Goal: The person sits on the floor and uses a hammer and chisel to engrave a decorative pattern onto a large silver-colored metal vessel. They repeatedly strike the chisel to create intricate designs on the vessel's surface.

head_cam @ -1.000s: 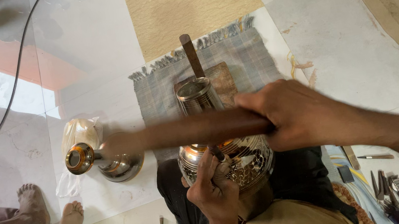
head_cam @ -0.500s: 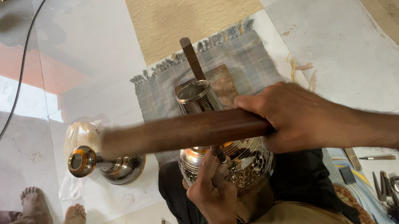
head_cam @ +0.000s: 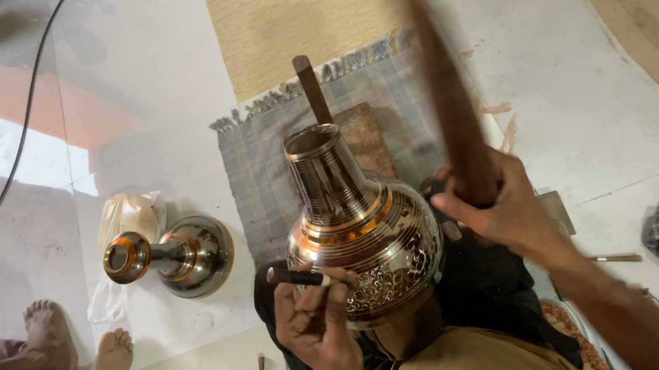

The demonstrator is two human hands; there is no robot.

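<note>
Shiny metal fills the middle of the picture: a round vase [head_cam: 361, 232] with carved patterns lies tilted on the person's lap, low in the middle of the frame. Its long line runs from the fat belly near the person up to the narrow open neck, which points to the top of the frame and a bit left.

The left hand [head_cam: 313, 314], at the bottom just left of the middle, is closed around a thin dark tool [head_cam: 297, 276]. The tool lies almost flat, and its pale tip touches the lower left of the vase's belly.

The right hand [head_cam: 495, 205], to the right of the vase, is wrapped tight around a long wooden stick [head_cam: 447, 101]. The stick stands almost straight up toward the top of the frame and looks blurry.

Behind the vase is a wooden block [head_cam: 366, 138] on a grey cloth mat [head_cam: 259, 169], with a wooden post [head_cam: 312, 90] sticking up past the neck.

On the left, another small metal vase [head_cam: 173, 256] lies on its side on the white floor [head_cam: 138, 83], its mouth pointing left. Another person's bare feet [head_cam: 73, 363] are at the lower left. A black cable [head_cam: 13, 167] curves across the upper left.
</note>
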